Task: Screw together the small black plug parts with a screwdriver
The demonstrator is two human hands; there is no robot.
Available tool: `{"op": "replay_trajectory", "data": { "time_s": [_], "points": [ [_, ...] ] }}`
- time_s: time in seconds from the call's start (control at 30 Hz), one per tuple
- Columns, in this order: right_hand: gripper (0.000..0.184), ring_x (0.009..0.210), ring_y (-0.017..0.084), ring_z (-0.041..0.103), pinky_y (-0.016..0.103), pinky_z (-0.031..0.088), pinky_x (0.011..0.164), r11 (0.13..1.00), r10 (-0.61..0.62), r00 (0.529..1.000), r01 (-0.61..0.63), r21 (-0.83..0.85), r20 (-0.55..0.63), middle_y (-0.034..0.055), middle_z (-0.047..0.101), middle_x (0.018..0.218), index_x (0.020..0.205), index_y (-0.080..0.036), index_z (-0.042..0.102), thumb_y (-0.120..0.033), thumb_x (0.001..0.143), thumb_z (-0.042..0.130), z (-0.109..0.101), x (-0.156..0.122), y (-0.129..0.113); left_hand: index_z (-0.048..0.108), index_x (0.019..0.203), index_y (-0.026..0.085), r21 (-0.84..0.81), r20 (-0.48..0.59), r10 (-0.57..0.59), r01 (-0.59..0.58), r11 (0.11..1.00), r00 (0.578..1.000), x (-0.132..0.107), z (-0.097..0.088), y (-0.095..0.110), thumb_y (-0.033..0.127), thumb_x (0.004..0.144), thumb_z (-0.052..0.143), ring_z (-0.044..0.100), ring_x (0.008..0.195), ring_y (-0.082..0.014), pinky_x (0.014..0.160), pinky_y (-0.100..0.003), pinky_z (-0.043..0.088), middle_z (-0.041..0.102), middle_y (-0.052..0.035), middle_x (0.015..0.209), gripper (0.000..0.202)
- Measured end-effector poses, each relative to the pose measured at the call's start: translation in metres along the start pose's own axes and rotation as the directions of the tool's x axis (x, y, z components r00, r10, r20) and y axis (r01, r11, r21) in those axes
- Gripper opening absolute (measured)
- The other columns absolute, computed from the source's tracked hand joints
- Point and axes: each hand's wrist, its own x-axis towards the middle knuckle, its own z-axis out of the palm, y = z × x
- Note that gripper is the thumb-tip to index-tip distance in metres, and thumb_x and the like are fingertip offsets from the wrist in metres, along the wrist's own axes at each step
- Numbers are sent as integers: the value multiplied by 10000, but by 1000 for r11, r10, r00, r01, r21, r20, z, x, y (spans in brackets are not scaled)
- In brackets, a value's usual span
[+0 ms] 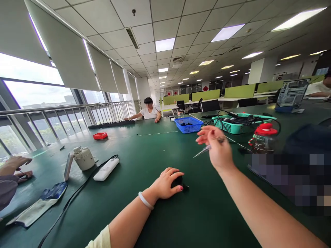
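black object (pixel 177 180), clasped by the left hand (pixel 165 184) on the green table (pixel 134 203); at two o'clock, the right hand (pixel 219 151) grips a thin screwdriver (pixel 204 150), tip toward eight.

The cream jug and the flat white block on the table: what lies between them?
A black cable runs between the cream jug and the flat white block, lying on the green tabletop; the head view shows it.

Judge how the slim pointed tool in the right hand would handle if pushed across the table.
The slim pointed tool is probably stiff: its shaft looks straight. It is likely light, being so thin. It might slide easily, since the table looks smooth and slightly glossy.
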Motion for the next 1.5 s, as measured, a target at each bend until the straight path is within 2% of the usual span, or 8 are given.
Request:
{"op": "replay_trajectory", "data": {
  "time_s": [0.17,0.23,0.3,0.47,0.67,0.87,1.13,1.5],
  "points": [
    [606,373,108,444,251,359,355,968,248,969,-248,-36,-8,-6,508,482,632,-192,604,-780,760,535,3,-11,68,490,1392,306,39,50,-1,-1,999,999,0,-1,6,641,842,514,429,1297,-327,1094,-538,371,510,-106,1414,645],
    [695,337,90,371,242,320,339,860,510,859,-508,49,-45,-43,401,405,597,-201,580,-889,651,499,-7,-19,88,482,1395,329,55,63,-25,21,998,998,0,0,10,649,825,533,420,1296,-342,1081,-565,372,492,-98,1431,655],
    [700,353,81,361,236,336,361,781,615,789,-609,137,4,-58,378,411,641,-195,614,-889,627,530,-17,-25,101,468,1400,359,73,65,-56,52,996,996,1,3,14,661,805,554,406,1302,-355,1063,-594,374,474,-86,1444,673],
    [688,365,76,368,231,325,364,755,642,767,-635,167,14,-57,392,423,660,-183,638,-867,603,591,-26,-36,114,508,1357,389,96,68,-117,110,989,991,3,13,27,650,789,589,377,1322,-384,1030,-637,384,425,-90,1468,630],
    [681,367,79,380,233,302,371,759,639,767,-640,118,50,-49,410,417,652,-172,648,-851,609,608,-25,-40,117,617,1172,310,54,59,-162,159,986,985,-1,18,47,363,891,559,388,1341,-319,1102,-580,346,449,-91,1435,291],
    [694,373,77,385,231,299,389,749,650,759,-650,129,44,-50,413,414,659,-171,644,-862,599,603,-27,-39,117,618,1045,257,53,39,-227,225,973,973,-10,9,49,207,878,519,431,1300,-253,1112,-502,362,507,-73,1342,200],
    [697,388,85,391,245,326,399,752,648,759,-651,103,60,-40,422,417,655,-175,665,-867,604,591,-27,-39,114,618,1004,261,138,-56,-434,437,889,899,-66,-25,-5,252,885,465,460,1293,-260,1093,-487,387,525,-70,1357,195],
    [675,395,87,402,247,335,408,768,633,772,-636,80,61,-38,436,430,663,-177,682,-846,612,614,-29,-40,121,665,1029,229,331,-319,-700,767,550,639,-167,-85,-124,354,837,439,560,1179,-277,1044,-442,418,614,-89,1267,321]
  ]
}}
